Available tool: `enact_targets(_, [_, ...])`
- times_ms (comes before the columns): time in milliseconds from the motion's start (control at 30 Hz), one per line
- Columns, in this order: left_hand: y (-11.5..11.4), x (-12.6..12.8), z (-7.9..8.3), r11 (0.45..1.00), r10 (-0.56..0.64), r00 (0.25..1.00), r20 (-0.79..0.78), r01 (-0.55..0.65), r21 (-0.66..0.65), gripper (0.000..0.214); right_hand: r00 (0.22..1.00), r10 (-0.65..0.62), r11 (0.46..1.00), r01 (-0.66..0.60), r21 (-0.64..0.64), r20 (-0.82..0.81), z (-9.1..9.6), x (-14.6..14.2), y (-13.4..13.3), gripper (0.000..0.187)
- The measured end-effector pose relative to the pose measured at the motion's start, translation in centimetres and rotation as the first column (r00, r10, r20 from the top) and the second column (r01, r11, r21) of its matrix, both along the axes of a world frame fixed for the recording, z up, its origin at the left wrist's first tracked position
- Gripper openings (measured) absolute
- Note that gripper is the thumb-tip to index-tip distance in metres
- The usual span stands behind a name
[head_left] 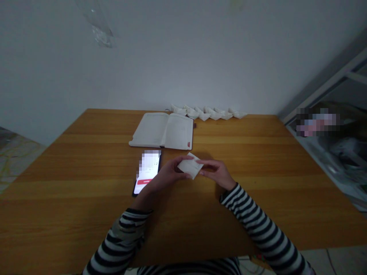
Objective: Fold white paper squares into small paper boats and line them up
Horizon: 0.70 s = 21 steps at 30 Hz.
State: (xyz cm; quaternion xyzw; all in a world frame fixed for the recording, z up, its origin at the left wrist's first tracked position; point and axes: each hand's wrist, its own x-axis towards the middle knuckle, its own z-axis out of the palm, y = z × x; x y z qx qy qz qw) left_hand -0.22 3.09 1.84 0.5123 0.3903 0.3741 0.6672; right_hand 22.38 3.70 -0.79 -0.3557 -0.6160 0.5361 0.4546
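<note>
A folded piece of white paper (189, 166) is pinched between my left hand (169, 172) and my right hand (215, 172), above the middle of the table. The fingers of both hands press on its edges, and my left hand covers part of it. Just beside my left hand, a smartphone (146, 172) lies on the wooden table with its screen lit. My striped sleeves run in from the bottom of the view.
An open notebook (163, 131) lies beyond my hands. Several folded white paper boats (206, 113) stand in a row along the far edge of the wooden table (71, 198), against a white wall. Cluttered shelving (338, 152) stands beyond the right edge.
</note>
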Motion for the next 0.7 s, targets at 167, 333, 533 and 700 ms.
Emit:
enact_targets(167, [0.2, 0.2, 0.3, 0.998, 0.056, 0.997, -0.052, -0.055, 0.03, 0.042, 0.98, -0.197, 0.978, 0.196, -0.066, -0.011, -0.6, -0.3, -0.1, 0.026])
enact_targets(333, [0.3, 0.2, 0.4, 0.98, 0.18, 0.964, -0.195, -0.157, 0.125, 0.025, 0.971, -0.239, 0.971, 0.239, -0.017, 0.016, -0.6, -0.6, -0.5, 0.022])
enact_targets(533, [-0.4, 1.1, 0.0, 0.97, 0.203, 0.949, -0.24, -0.163, 0.179, 0.03, 0.982, -0.181, 0.975, 0.172, 0.143, 0.058, -0.1, -1.1, -0.9, 0.048])
enact_targets(700, [-0.7, 1.2, 0.4, 0.978, 0.166, 0.966, -0.2, -0.135, 0.162, 0.015, 0.99, -0.115, 0.964, 0.092, 0.25, 0.079, 0.9, -1.3, -1.3, 0.049])
